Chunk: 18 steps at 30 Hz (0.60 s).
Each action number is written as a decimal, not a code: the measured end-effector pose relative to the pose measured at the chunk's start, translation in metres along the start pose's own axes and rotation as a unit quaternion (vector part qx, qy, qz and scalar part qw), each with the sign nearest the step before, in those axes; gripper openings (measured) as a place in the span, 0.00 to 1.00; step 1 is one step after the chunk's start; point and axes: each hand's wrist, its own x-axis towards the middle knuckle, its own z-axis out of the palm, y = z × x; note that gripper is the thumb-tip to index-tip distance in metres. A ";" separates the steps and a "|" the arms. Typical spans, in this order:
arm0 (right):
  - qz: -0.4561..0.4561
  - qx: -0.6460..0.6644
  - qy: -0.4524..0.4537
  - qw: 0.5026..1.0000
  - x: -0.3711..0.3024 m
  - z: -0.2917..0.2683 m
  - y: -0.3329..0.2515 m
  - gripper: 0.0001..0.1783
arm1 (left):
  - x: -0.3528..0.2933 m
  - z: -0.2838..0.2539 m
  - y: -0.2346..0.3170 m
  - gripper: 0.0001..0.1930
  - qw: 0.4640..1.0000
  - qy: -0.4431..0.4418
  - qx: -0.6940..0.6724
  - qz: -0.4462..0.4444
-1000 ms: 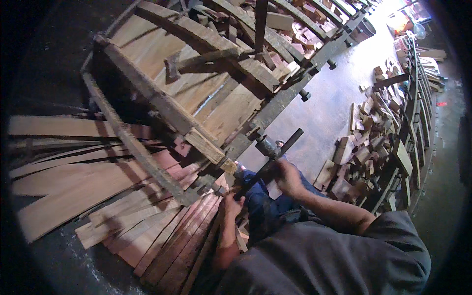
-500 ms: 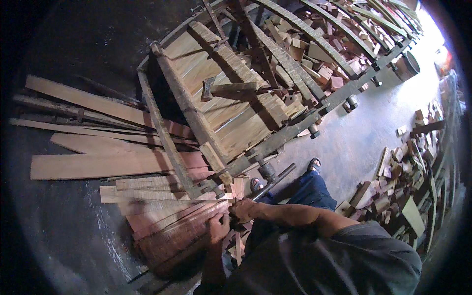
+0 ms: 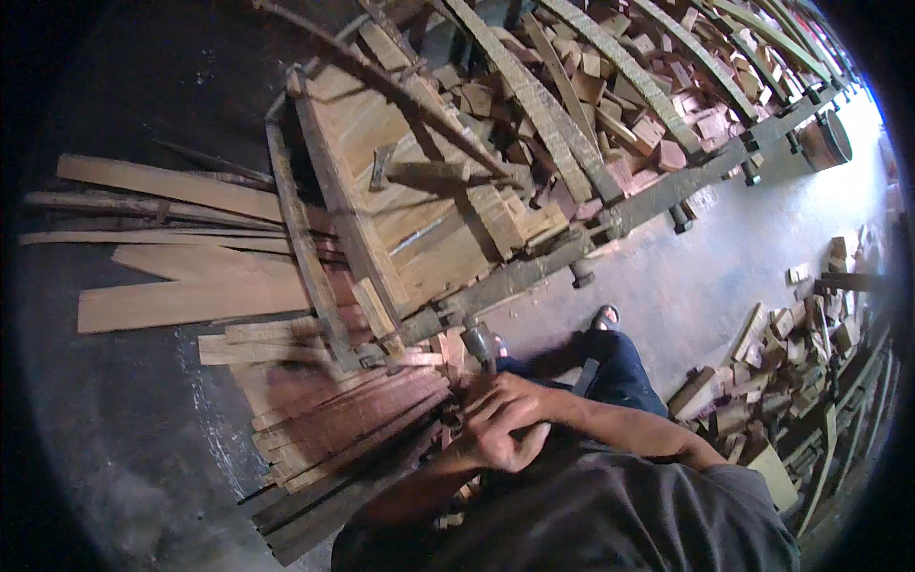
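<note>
My right hand (image 3: 507, 424) is closed around the handle of a hammer (image 3: 475, 337). The hammer's metal head sits just above the near end of a stack of reddish wooden slats (image 3: 334, 419). My left hand (image 3: 457, 412) lies against the slat ends, right beside and partly under my right hand. What its fingers grip is hidden. Behind the slats leans a large wooden frame of boards and cross battens (image 3: 381, 191); its lower corner is close to the hammer head.
Loose pale planks (image 3: 181, 300) lie fanned on the dark floor at left. A heap of wood offcuts (image 3: 620, 95) fills the upper right behind a long metal rail (image 3: 667, 191). More offcuts (image 3: 782, 400) line the right side. My sandalled foot (image 3: 605, 315) stands on the concrete.
The view has swung, and the raised hammer has come down toward the slat ends. Both hands have drawn together over the stack.
</note>
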 end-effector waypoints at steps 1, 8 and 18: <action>0.000 0.006 0.012 1.000 -0.009 -0.001 0.006 0.12 | 0.001 0.007 -0.007 0.14 1.000 0.007 -0.024 0.014; 0.231 -0.113 0.348 0.901 -0.036 0.055 -0.062 0.17 | 0.012 -0.006 -0.024 0.19 0.973 -0.031 -0.215 0.084; 0.285 -0.193 0.637 0.690 0.094 0.079 -0.108 0.13 | -0.041 0.032 -0.089 0.20 0.749 0.042 -0.609 -0.258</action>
